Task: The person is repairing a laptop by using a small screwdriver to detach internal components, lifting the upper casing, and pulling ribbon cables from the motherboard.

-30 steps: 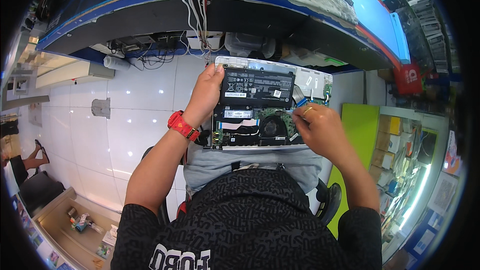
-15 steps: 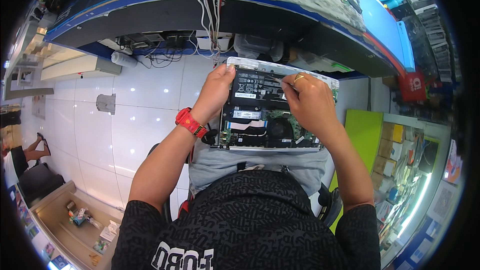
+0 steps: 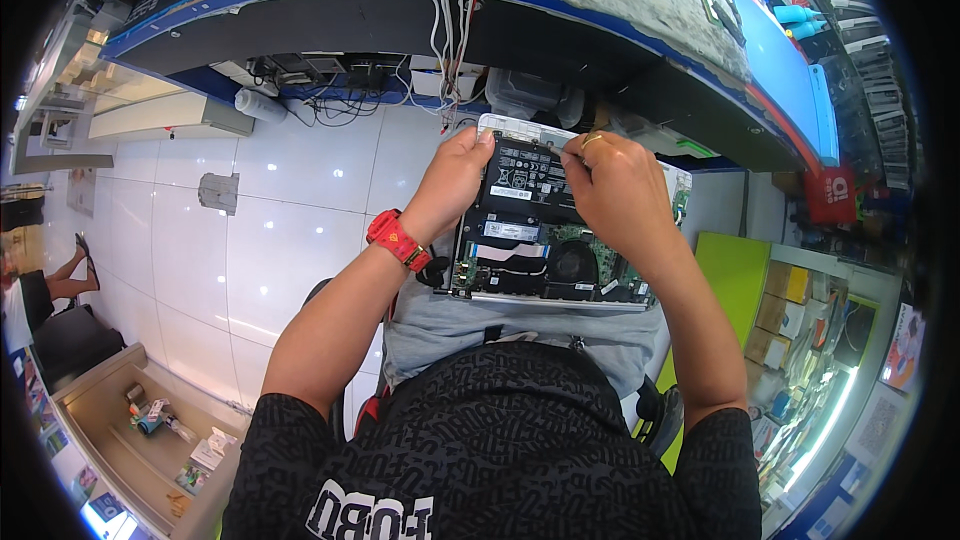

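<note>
An opened laptop base (image 3: 465, 292) rests on my lap with its inside facing up. My left hand (image 3: 453, 183) is closed on its left edge, the thumb at the far left corner. My right hand (image 3: 622, 185) pinches a thin pointed tool, mostly hidden by the fingers, at the laptop's far edge. Beneath those fingers lies the black battery (image 3: 528, 172). Nearer me sit a small storage board (image 3: 511, 231), a round fan (image 3: 575, 264) and part of a green circuit board (image 3: 606, 258). My right hand covers some of the right side.
A workbench with a worn grey mat (image 3: 640, 0) stands beyond the laptop, with white cables (image 3: 447, 15) hanging over its edge. Plastic tubs (image 3: 525, 90) are stored under it. A glass display case (image 3: 820, 340) is at right, an open drawer (image 3: 150, 430) at lower left.
My right hand has shifted slightly toward the laptop's far edge, covering more of the tool. The whole view has shifted a little; my left hand keeps its hold.
</note>
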`<state>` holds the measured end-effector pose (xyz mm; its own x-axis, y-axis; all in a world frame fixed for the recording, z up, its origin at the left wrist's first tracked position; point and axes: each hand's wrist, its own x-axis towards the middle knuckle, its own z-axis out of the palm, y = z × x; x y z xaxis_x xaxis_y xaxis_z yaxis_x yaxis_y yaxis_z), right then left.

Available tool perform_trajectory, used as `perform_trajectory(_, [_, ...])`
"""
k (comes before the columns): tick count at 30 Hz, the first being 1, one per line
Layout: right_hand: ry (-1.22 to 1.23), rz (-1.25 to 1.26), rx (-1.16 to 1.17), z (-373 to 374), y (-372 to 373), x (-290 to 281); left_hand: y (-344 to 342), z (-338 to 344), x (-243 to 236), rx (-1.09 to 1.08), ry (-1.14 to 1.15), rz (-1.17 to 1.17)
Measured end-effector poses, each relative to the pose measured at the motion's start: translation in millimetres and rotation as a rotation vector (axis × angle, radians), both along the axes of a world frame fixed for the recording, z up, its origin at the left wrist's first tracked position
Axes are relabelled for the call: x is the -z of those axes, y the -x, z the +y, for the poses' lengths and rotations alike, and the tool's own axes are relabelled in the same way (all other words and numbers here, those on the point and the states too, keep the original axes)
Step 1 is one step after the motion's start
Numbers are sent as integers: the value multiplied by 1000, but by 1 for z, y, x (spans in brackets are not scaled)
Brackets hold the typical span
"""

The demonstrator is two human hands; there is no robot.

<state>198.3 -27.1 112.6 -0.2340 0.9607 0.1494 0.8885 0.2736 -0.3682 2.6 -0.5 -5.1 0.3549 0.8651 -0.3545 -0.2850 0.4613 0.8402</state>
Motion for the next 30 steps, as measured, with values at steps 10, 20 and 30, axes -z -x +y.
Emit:
perform_trajectory(10, [8, -10, 14, 0, 0, -1, -1, -1, 4, -4, -13, 16])
perform_trajectory(20, [173, -229, -51, 19, 13, -24, -1, -2, 2, -4, -33, 27])
perform_trajectory(30, [196, -660, -692, 49, 29, -42, 0, -2, 0, -7, -39, -8])
